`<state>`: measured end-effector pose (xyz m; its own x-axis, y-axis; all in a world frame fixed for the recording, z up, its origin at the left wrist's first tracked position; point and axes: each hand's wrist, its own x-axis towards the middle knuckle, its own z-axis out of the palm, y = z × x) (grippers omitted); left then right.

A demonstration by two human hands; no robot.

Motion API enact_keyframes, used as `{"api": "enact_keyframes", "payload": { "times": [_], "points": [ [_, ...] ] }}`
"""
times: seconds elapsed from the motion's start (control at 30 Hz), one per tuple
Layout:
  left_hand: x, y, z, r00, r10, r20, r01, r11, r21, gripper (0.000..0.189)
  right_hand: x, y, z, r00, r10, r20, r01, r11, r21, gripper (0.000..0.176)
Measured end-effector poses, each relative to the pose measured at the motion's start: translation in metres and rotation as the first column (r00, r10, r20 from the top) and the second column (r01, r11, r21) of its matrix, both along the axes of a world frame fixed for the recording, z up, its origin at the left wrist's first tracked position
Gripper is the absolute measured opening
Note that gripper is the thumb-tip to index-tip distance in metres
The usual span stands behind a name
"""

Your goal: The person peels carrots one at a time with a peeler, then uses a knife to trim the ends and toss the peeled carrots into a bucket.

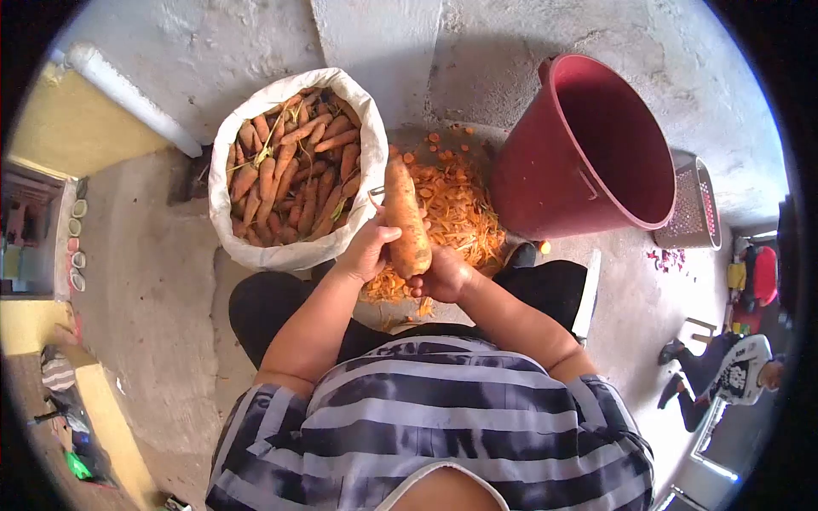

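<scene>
Head view: a seated person in a striped shirt [443, 417] holds a large carrot [407, 223] upright over the lap, above a concrete floor [153, 281]. The right hand [445, 277] is closed around the carrot's lower end. The left hand [366, 251] is curled against its left side, thumb resting on the skin, and it grips a thin metal tool [376, 192], seemingly a peeler, whose tip shows just beside the carrot's upper half. Directly beyond the hands lies a heap of orange peelings [460, 213], with a few cut carrot ends scattered at its far edge. To the left of the heap stands an open white sack [256, 249] filled with unpeeled carrots [290, 170], some with bits of green stalk. To the right, a dark red plastic bucket [588, 145] lies tilted, its mouth facing the camera, and a perforated crate [694, 204] sits just behind it. Another person [733, 368] sits well apart at lower right.
</scene>
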<state>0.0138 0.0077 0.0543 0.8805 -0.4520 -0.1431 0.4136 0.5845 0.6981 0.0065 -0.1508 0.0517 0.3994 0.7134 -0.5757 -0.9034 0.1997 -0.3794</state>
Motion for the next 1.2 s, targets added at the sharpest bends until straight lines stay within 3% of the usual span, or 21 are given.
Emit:
{"api": "enact_keyframes", "payload": {
  "times": [0.03,0.17,0.27,0.33,0.37,0.4,0.47,0.5,0.57,0.67,0.7,0.83,0.93,1.03,1.2],
  "points": [
    [0.002,0.0,-0.004,0.999,-0.039,0.013,0.039,0.999,0.001,0.062,0.001,0.0,0.006,1.0,-0.005,-0.022,0.003,0.996,-0.084,0.045],
    [0.003,0.002,-0.008,0.998,-0.06,-0.037,0.059,0.998,-0.023,0.062,0.004,-0.015,0.004,0.996,-0.074,-0.04,0.069,0.991,-0.111,0.039],
    [0.001,0.001,-0.017,0.995,0.034,-0.09,-0.035,0.999,0.0,0.056,0.02,-0.03,-0.013,0.973,-0.142,0.18,0.188,0.944,-0.272,0.028],
    [0.002,0.003,-0.019,0.99,0.07,-0.122,-0.064,0.996,0.054,0.054,0.031,-0.045,-0.017,0.852,-0.123,0.509,0.417,0.746,-0.519,0.018],
    [0.003,0.004,-0.022,0.985,0.097,-0.143,-0.089,0.994,0.063,0.057,0.039,-0.052,-0.018,0.739,0.005,0.673,0.536,0.602,-0.592,0.015],
    [0.004,0.005,-0.027,0.98,0.114,-0.161,-0.097,0.989,0.108,0.058,0.045,-0.057,-0.019,0.669,0.025,0.743,0.621,0.531,-0.577,0.016],
    [0.007,0.008,-0.037,0.968,0.153,-0.197,-0.113,0.973,0.2,0.062,0.051,-0.074,-0.015,0.603,0.006,0.797,0.677,0.524,-0.517,0.014],
    [0.009,0.009,-0.037,0.961,0.165,-0.22,-0.109,0.963,0.246,0.06,0.052,-0.077,-0.006,0.583,-0.016,0.812,0.692,0.533,-0.487,0.014],
    [0.01,0.005,-0.037,0.944,0.146,-0.297,-0.109,0.985,0.136,0.057,0.054,-0.079,0.009,0.539,-0.061,0.84,0.721,0.549,-0.423,0.014],
    [0.009,0.001,-0.03,0.874,0.141,-0.466,-0.144,0.989,0.029,0.045,0.056,-0.077,0.023,0.539,-0.519,0.663,0.787,0.592,-0.176,0.014],
    [0.009,-0.001,-0.029,0.86,0.131,-0.494,-0.159,0.987,-0.015,0.042,0.057,-0.078,0.027,0.579,-0.54,0.611,0.753,0.643,-0.145,0.014],
    [0.009,-0.002,-0.035,0.842,0.009,-0.539,-0.119,0.978,-0.171,0.035,0.054,-0.065,0.03,0.639,-0.541,0.547,0.688,0.719,-0.092,0.013],
    [0.004,-0.005,-0.018,0.827,-0.103,-0.552,-0.06,0.961,-0.27,0.035,0.043,-0.044,0.046,0.706,-0.387,0.593,0.499,0.866,-0.029,0.02],
    [0.003,-0.01,-0.018,0.834,-0.051,-0.549,-0.081,0.973,-0.214,0.038,0.038,-0.027,0.044,0.742,-0.385,0.549,0.459,0.888,0.003,0.023],
    [0.0,-0.008,-0.006,0.859,-0.174,-0.481,0.002,0.942,-0.337,0.038,0.037,-0.015,0.031,0.726,-0.289,0.625,0.395,0.918,-0.034,0.02]
  ]
}}
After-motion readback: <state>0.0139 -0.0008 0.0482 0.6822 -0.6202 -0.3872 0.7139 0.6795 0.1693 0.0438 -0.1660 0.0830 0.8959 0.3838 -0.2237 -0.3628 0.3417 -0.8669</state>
